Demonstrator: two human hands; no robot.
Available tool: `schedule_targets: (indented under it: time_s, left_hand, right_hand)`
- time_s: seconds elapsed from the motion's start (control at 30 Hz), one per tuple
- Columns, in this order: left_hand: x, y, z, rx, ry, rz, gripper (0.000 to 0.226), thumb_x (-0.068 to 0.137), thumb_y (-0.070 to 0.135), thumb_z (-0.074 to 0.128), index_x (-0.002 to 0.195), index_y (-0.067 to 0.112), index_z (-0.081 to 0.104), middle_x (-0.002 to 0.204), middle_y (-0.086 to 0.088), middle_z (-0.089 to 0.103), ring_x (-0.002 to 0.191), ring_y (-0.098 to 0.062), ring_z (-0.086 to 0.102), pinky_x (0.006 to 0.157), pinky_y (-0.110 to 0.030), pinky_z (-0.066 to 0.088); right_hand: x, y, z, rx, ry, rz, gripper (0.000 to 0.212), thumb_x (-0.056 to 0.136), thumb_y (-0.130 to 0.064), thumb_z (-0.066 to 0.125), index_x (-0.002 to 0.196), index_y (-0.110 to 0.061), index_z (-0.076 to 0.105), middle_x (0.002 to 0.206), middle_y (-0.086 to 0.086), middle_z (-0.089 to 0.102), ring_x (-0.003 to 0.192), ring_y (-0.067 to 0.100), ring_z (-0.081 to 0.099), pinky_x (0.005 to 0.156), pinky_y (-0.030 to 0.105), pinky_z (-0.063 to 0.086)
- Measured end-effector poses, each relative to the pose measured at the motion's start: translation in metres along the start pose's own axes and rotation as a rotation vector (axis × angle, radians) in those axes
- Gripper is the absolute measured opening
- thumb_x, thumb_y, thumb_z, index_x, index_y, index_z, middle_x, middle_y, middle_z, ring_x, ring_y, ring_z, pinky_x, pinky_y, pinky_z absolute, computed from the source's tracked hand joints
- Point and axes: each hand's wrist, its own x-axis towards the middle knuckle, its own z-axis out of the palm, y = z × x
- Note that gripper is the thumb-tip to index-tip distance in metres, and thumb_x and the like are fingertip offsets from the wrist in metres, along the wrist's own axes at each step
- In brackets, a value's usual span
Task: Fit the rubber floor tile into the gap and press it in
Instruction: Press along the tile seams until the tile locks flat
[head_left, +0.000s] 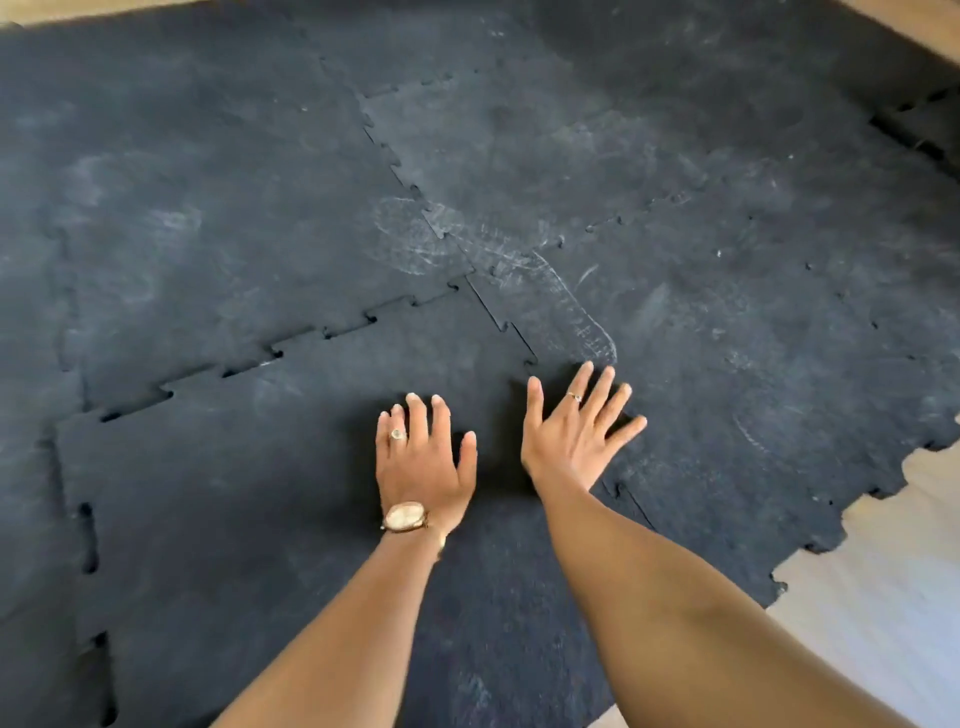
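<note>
A black rubber floor tile (270, 493) with jigsaw-toothed edges lies among other black tiles, filling the near middle of the floor. Its far edge and left edge show small dark slits where the teeth sit slightly raised. My left hand (422, 460), with a ring and a wristwatch, lies flat on the tile near its right side, fingers spread. My right hand (574, 431), also ringed, rests flat with fingers fanned over the toothed seam (514, 332) between this tile and the neighbouring tile (753, 364) on the right. Neither hand holds anything.
Black interlocking tiles (519, 145) cover the floor all around, scuffed with pale marks. Bare light wooden floor (893, 571) shows at the right beyond a toothed tile edge. A strip of wood floor also shows along the far top edge.
</note>
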Motion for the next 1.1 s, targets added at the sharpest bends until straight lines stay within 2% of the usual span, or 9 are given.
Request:
schedule_targets:
  time_s: [0.07, 0.17, 0.23, 0.33, 0.43, 0.57, 0.83, 0.97, 1.1]
  left_hand:
    - [0.031, -0.024, -0.014, 0.041, 0.110, 0.162, 0.034, 0.092, 0.036, 0.043, 0.095, 0.013, 0.066, 0.095, -0.010, 0.063, 0.093, -0.036, 0.060, 0.105, -0.048, 0.038]
    - [0.096, -0.054, -0.040, 0.013, 0.209, 0.271, 0.034, 0.093, 0.029, 0.042, 0.079, 0.009, 0.066, 0.087, -0.010, 0.064, 0.084, -0.036, 0.060, 0.087, -0.045, 0.044]
    - [0.143, -0.058, -0.051, -0.107, 0.272, 0.243, 0.029, 0.095, 0.022, 0.043, 0.093, 0.005, 0.066, 0.102, -0.014, 0.065, 0.103, -0.040, 0.059, 0.093, -0.046, 0.043]
    - [0.219, -0.047, -0.058, -0.223, 0.358, 0.083, 0.038, 0.099, 0.024, 0.040, 0.131, 0.006, 0.051, 0.137, -0.018, 0.051, 0.141, -0.040, 0.031, 0.118, -0.047, 0.021]
    - [0.260, -0.026, -0.041, -0.233, 0.321, 0.009, 0.055, 0.102, 0.032, 0.030, 0.150, 0.006, 0.026, 0.155, -0.020, 0.028, 0.149, -0.040, 0.004, 0.121, -0.046, -0.001]
    - [0.258, -0.029, 0.025, 0.010, 0.042, 0.014, 0.067, 0.103, 0.047, 0.019, 0.155, 0.010, -0.001, 0.161, -0.020, 0.004, 0.149, -0.034, -0.008, 0.118, -0.056, -0.009]
    - [0.263, -0.033, 0.032, 0.005, -0.035, 0.024, 0.067, 0.102, 0.050, 0.017, 0.155, 0.013, 0.001, 0.161, -0.021, 0.008, 0.150, -0.033, -0.007, 0.119, -0.056, -0.006]
    - [0.266, -0.036, 0.034, -0.031, -0.011, 0.004, 0.065, 0.102, 0.047, 0.022, 0.155, 0.012, 0.006, 0.160, -0.021, 0.012, 0.150, -0.034, -0.003, 0.119, -0.053, -0.004]
    - [0.262, -0.038, 0.022, -0.476, -0.020, 0.091, 0.055, 0.103, 0.035, 0.035, 0.153, 0.013, 0.025, 0.159, -0.015, 0.023, 0.151, -0.028, 0.001, 0.122, -0.049, 0.002]
  right_hand:
    - [0.002, 0.000, 0.001, -0.001, -0.006, 0.001, 0.085, 0.091, -0.072, 0.008, 0.156, -0.017, 0.006, 0.164, 0.008, 0.005, 0.150, 0.032, -0.004, 0.116, 0.063, -0.006]
    - [0.001, -0.002, 0.001, -0.021, -0.028, 0.010, 0.086, 0.090, -0.073, 0.008, 0.156, -0.018, 0.004, 0.164, 0.008, 0.004, 0.150, 0.032, -0.005, 0.116, 0.063, -0.005]
    - [0.001, -0.002, 0.000, -0.023, -0.037, 0.024, 0.085, 0.089, -0.072, 0.006, 0.156, -0.019, 0.003, 0.165, 0.007, 0.003, 0.150, 0.031, -0.006, 0.116, 0.062, -0.005]
    - [0.001, -0.004, -0.002, -0.042, -0.043, 0.034, 0.085, 0.088, -0.069, 0.003, 0.157, -0.020, 0.003, 0.165, 0.005, 0.001, 0.150, 0.030, -0.007, 0.117, 0.061, -0.005]
    - [0.002, -0.002, 0.001, -0.050, -0.016, 0.039, 0.083, 0.089, -0.069, 0.006, 0.156, -0.020, 0.005, 0.165, 0.005, 0.003, 0.151, 0.030, -0.005, 0.117, 0.060, -0.005]
    - [0.002, -0.002, 0.010, -0.081, 0.023, 0.041, 0.082, 0.093, -0.071, 0.008, 0.156, -0.020, 0.011, 0.164, 0.006, 0.010, 0.151, 0.030, 0.000, 0.117, 0.059, -0.004]
    - [0.000, -0.016, -0.006, -0.076, 0.040, -0.006, 0.079, 0.094, -0.055, 0.015, 0.154, -0.005, 0.001, 0.163, 0.014, 0.006, 0.150, 0.028, -0.005, 0.117, 0.063, -0.002]
    - [0.003, -0.080, 0.009, 0.012, 0.000, -0.193, 0.073, 0.101, -0.048, 0.023, 0.154, -0.005, -0.002, 0.163, 0.013, -0.004, 0.148, 0.024, -0.014, 0.120, 0.051, -0.009]
    - [-0.001, -0.110, 0.032, -0.062, -0.072, -0.246, 0.064, 0.101, -0.049, 0.017, 0.156, -0.019, 0.002, 0.164, 0.010, -0.004, 0.150, 0.026, -0.011, 0.118, 0.057, -0.011]
